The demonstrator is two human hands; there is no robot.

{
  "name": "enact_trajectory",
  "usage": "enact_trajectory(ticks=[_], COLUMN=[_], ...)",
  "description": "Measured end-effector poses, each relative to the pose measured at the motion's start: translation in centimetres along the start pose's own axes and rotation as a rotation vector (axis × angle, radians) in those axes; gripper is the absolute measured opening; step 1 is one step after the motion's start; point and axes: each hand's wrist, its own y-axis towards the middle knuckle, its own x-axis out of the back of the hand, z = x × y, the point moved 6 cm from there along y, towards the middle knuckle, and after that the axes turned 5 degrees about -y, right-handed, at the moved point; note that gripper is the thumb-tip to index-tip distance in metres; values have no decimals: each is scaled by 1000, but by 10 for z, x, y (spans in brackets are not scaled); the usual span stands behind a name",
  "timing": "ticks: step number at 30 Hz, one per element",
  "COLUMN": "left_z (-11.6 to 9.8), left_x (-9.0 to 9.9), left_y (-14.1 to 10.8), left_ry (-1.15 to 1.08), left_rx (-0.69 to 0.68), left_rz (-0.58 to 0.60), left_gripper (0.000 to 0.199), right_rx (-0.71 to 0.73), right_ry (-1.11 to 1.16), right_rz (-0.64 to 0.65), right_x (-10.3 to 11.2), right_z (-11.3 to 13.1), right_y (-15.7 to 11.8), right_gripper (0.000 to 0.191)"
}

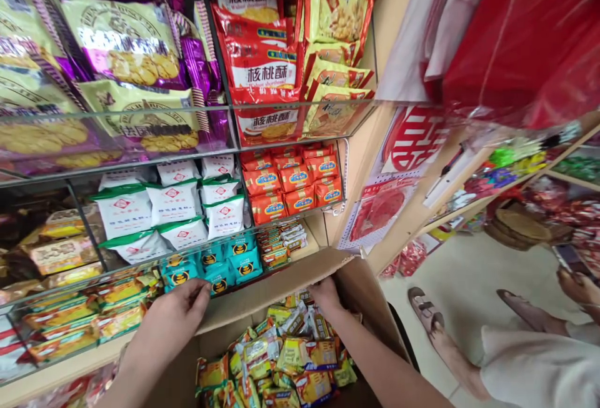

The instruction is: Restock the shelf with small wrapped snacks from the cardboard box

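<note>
My left hand is at the left end of the cardboard box's raised flap, with its fingers curled in and the thumb close to them. Just behind it on the shelf lie teal snack packets. Whatever the left fingers may hold is hidden. My right hand reaches inside the cardboard box, by the far wall. Its fingers bend down beside small wrapped snacks in yellow, orange and silver. The fingertips are partly hidden, so what they grip cannot be made out.
Glass-fronted shelves hold white-and-green packets, red packets, walnut shortbread bags and purple biscuit bags. Glass edges run across above the box. At right stands another person, with a sandalled foot and a phone in hand.
</note>
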Motion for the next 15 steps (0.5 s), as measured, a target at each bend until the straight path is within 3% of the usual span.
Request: enact_trajectory(ticks=[3, 5, 7, 8, 12, 15], left_z=[0, -8, -20, -24, -49, -67], left_x=[6, 9, 1, -12, -98, -114], left_y=[-9, -28, -54, -66, -108, -116], left_ry=[-30, -119, -333, -486, -1229, -1319], left_rx=[-34, -119, -178, -123, 447, 490], left_rz=[-75, -222, -313, -261, 279, 322], left_gripper=[29, 32, 30, 30, 62, 60], right_rx=[14, 29, 61, 103, 474, 625], right_ry=[-7, -5, 6, 12, -62, -143], right_rz=[-31, -27, 8, 31, 141, 213], right_x=[8, 15, 24, 28, 41, 43], right_z=[1, 6, 17, 26, 75, 90], right_y=[-15, -33, -57, -70, -124, -146], right_gripper=[16, 16, 15, 14, 18, 28])
